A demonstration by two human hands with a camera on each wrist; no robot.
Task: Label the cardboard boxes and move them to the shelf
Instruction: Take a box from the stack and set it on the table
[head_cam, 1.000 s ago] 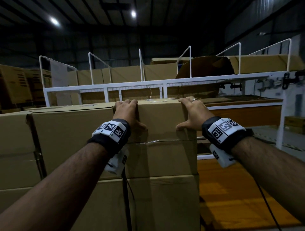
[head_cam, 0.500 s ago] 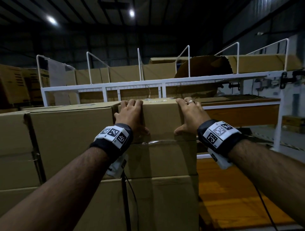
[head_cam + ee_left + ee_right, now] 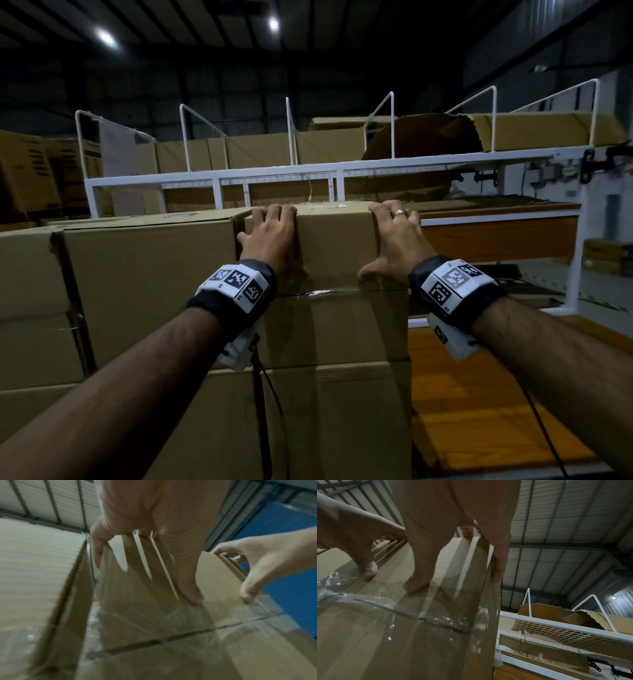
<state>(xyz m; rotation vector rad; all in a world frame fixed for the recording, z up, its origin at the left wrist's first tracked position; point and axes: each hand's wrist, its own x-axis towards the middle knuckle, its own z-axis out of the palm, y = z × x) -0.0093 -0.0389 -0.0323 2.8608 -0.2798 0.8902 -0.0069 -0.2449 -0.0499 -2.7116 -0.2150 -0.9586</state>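
A brown cardboard box (image 3: 337, 246) tops the stack in front of me, taped across its front with clear tape. My left hand (image 3: 284, 243) grips its upper left corner, fingers hooked over the top edge and thumb (image 3: 190, 591) pressed on the front face. My right hand (image 3: 380, 243) grips the upper right corner the same way, thumb (image 3: 418, 580) on the front and fingers (image 3: 499, 566) curled round the side edge. A small white label (image 3: 325, 206) lies on the box top. The white metal shelf (image 3: 308, 169) stands just behind.
More stacked cardboard boxes (image 3: 144, 274) adjoin on the left, and another box (image 3: 335, 411) sits underneath. Flattened and torn cardboard (image 3: 424, 137) lies on the shelf's top tier among white wire dividers (image 3: 392, 126). An orange wooden surface (image 3: 479, 394) is lower right.
Almost nothing differs. Both hands keep their hold on the top box's upper corners, and the left hand has shifted a little to the right along the edge.
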